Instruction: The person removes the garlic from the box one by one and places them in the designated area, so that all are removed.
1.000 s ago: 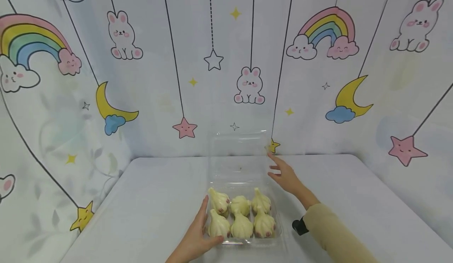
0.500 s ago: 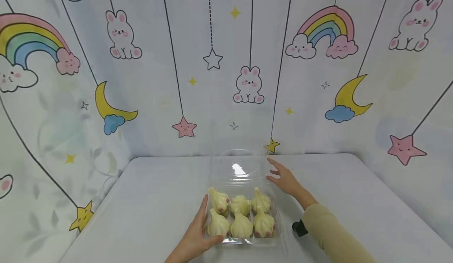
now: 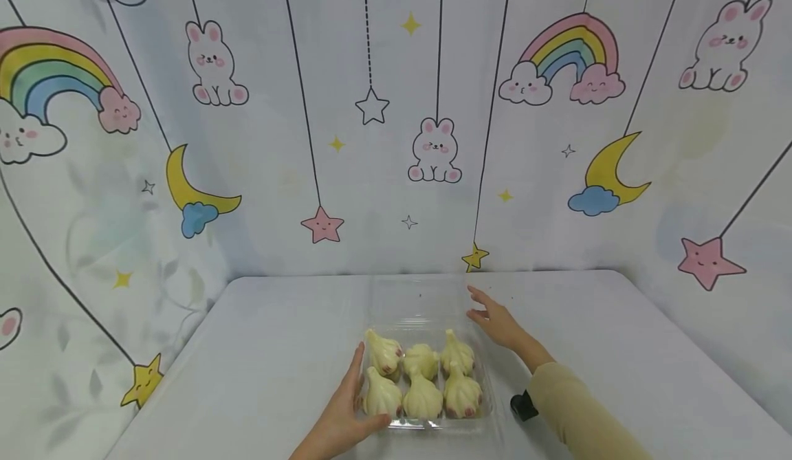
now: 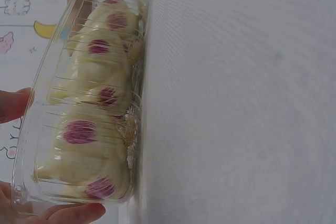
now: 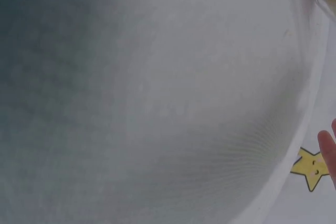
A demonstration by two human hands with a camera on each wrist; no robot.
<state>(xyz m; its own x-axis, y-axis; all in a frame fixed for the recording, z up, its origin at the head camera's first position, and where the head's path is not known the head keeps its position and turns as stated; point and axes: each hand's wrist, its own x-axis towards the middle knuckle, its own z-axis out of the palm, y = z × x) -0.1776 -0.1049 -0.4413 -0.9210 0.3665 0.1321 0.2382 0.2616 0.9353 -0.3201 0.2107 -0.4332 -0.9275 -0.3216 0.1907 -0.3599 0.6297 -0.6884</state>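
In the head view, a clear plastic box (image 3: 433, 424) stands on the white table and holds several pale garlic bulbs (image 3: 423, 398) in two rows. Purple-pink patches show on the bulbs (image 4: 80, 132) through the wall in the left wrist view. My left hand (image 3: 342, 408) grips the box's near left corner, thumb at the front edge and fingers along the left side. The transparent hinged lid (image 3: 417, 302) leans back behind the box. My right hand (image 3: 500, 319) is at the lid's right edge with fingers extended; whether they touch it I cannot tell.
White cloth covers the table (image 3: 278, 350). Behind it hangs a printed curtain (image 3: 396, 192) with rabbits, stars and rainbows. A small black device (image 3: 524, 406) sits beside the right sleeve (image 3: 581, 412).
The lid's top edge has sunk lower in the head view as the lid tilts back. My right hand has dropped slightly alongside it. The left hand and box stay put.
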